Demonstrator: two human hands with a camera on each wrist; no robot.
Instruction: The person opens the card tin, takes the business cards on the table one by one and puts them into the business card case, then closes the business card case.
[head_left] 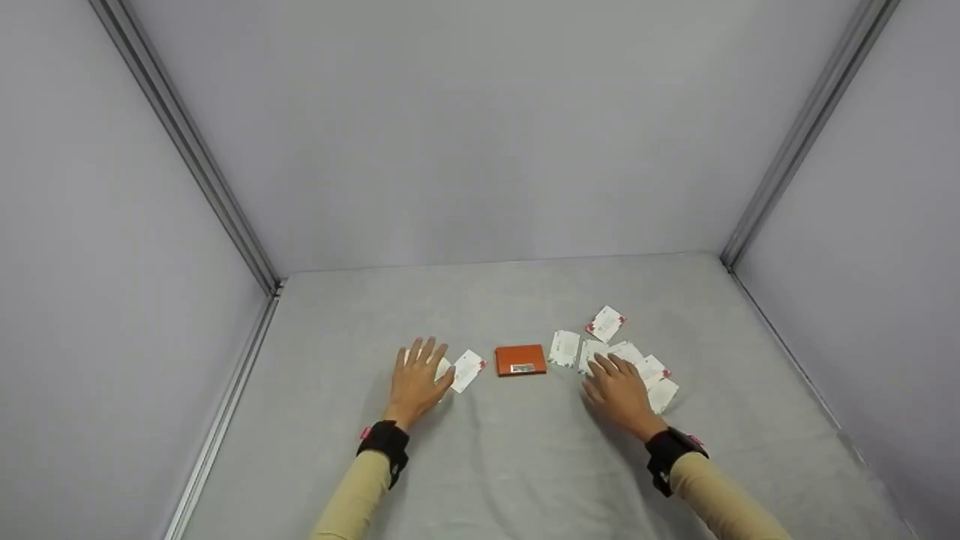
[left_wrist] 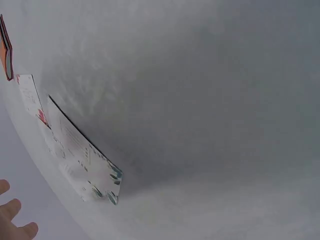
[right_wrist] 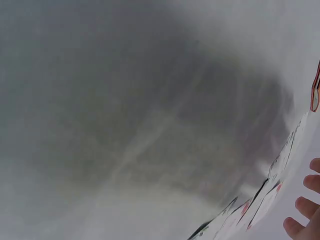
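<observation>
A pale grey cloth-covered table (head_left: 525, 465) fills the booth. At its centre lies a small flat orange card case (head_left: 520, 360). At three o'clock of the case, scattered white printed cards (head_left: 604, 323) spread under the right hand (head_left: 621, 392), fingers flat and relaxed. At nine o'clock, the left hand (head_left: 417, 381) rests flat, fingers straight, on two white cards (head_left: 468, 370).
</observation>
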